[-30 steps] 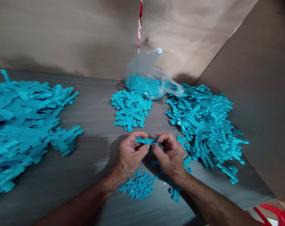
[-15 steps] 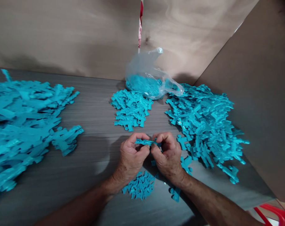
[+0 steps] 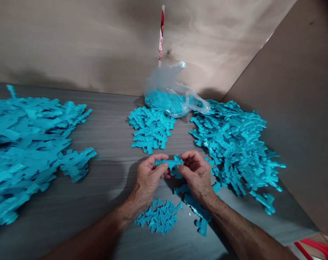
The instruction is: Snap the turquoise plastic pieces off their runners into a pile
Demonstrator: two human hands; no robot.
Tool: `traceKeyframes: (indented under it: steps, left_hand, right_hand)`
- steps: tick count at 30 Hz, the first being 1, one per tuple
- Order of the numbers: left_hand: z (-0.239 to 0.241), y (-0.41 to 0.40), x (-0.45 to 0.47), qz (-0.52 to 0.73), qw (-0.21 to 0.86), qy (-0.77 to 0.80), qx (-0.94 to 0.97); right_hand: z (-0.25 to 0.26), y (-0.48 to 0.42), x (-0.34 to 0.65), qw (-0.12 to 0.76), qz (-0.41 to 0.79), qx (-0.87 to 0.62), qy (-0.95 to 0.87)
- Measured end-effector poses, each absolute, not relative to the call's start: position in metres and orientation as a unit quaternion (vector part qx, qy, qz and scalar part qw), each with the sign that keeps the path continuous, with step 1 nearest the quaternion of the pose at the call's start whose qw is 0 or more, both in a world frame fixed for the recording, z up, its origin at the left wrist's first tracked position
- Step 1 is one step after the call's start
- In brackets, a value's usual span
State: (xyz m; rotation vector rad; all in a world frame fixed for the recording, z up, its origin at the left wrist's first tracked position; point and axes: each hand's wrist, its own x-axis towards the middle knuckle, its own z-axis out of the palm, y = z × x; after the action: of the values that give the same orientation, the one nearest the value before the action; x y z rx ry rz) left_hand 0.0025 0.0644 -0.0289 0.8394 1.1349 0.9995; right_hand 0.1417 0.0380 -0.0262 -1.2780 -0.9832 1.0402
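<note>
Between my two hands is a turquoise plastic toy gun piece (image 3: 169,164), held level above the table. My left hand (image 3: 151,173) pinches its left end between thumb and fingers. My right hand (image 3: 196,173) grips the right end, thumb in front; a small tab sticks up by its fingertips. Below my hands lies a small heap of thin turquoise scraps (image 3: 160,216). Under my right wrist are loose toy gun pieces (image 3: 195,206), partly hidden by the forearm.
A large pile of turquoise pieces (image 3: 25,144) covers the left side, another pile (image 3: 231,144) the right. A smaller stack (image 3: 153,128) sits ahead, before a clear plastic bag (image 3: 166,90) holding more. Wooden panels (image 3: 71,43) stand behind and at right.
The toy gun piece has turned from edge-on to showing its flat side. My hands have moved slightly apart, and my right hand has shifted a little right.
</note>
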Motion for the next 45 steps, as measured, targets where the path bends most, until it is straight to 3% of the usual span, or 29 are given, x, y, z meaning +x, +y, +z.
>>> traceKeyframes:
  steps: [8, 16, 26, 36, 38, 42, 45]
  left_hand:
    - [-0.032, 0.065, 0.0, 0.453, 0.644, 0.492, 0.372]
    - [-0.032, 0.062, -0.001, 0.473, 0.544, 0.493, 0.487]
    - [-0.025, 0.054, -0.002, 0.488, 0.455, 0.483, 0.566]
    - [-0.035, 0.1, -0.025, 0.446, 0.461, 0.545, 0.54]
    - [-0.033, 0.111, -0.035, 0.417, 0.383, 0.576, 0.589]
    - [-0.025, 0.107, -0.044, 0.336, 0.087, 0.572, 0.743]
    - [-0.015, 0.091, -0.038, 0.275, 0.057, 0.494, 0.823]
  right_hand:
    - [-0.036, 0.034, 0.139, 0.517, 0.212, -0.556, -0.615]
    - [-0.037, 0.032, 0.14, 0.525, 0.223, -0.558, -0.603]
    - [-0.035, 0.03, 0.138, 0.541, 0.132, -0.544, -0.628]
    - [-0.022, 0.044, 0.161, 0.542, 0.17, -0.555, -0.608]
    - [-0.021, 0.05, 0.172, 0.554, 0.165, -0.578, -0.577]
    - [-0.018, 0.057, 0.19, 0.518, 0.196, -0.6, -0.578]
    - [-0.012, 0.056, 0.199, 0.42, 0.292, -0.576, -0.638]
